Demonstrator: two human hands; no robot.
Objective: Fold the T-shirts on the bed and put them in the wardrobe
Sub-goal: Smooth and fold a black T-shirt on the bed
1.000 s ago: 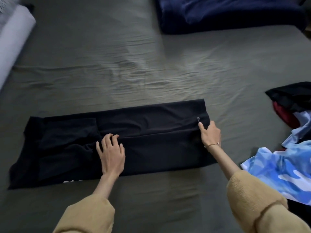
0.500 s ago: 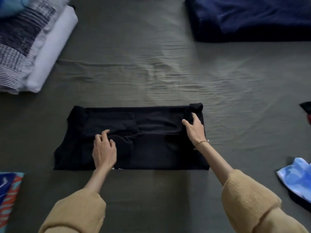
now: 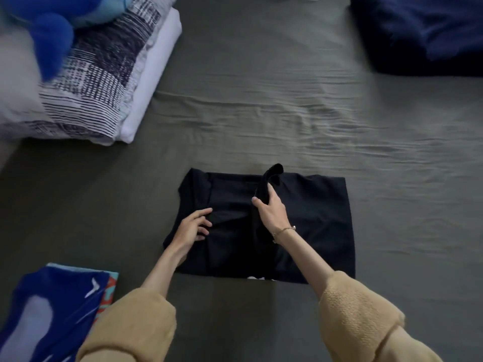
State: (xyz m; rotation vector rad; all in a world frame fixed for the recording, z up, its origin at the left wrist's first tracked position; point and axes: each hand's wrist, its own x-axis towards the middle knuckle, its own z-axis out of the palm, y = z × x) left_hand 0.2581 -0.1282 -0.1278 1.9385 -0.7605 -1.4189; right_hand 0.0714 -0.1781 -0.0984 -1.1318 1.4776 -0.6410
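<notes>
A black T-shirt (image 3: 313, 220) lies on the grey-green bed sheet (image 3: 261, 113), folded lengthwise into a strip. My right hand (image 3: 271, 209) grips the shirt's right end and holds it lifted over the shirt's middle, the fold standing up above my knuckles. My left hand (image 3: 194, 227) rests on the left part of the shirt with fingers spread and slightly bent, pressing the cloth down. A folded blue patterned T-shirt (image 3: 52, 309) lies at the bottom left.
A patterned white and dark pillow stack (image 3: 104, 74) lies at the upper left with a blue plush toy (image 3: 52, 35) on it. A dark blue blanket (image 3: 423, 32) fills the upper right corner.
My right hand has carried the shirt's right end leftward over the middle, shortening the strip. My left hand stays on the left part. The view has swung left, so the heap at the right is out of frame.
</notes>
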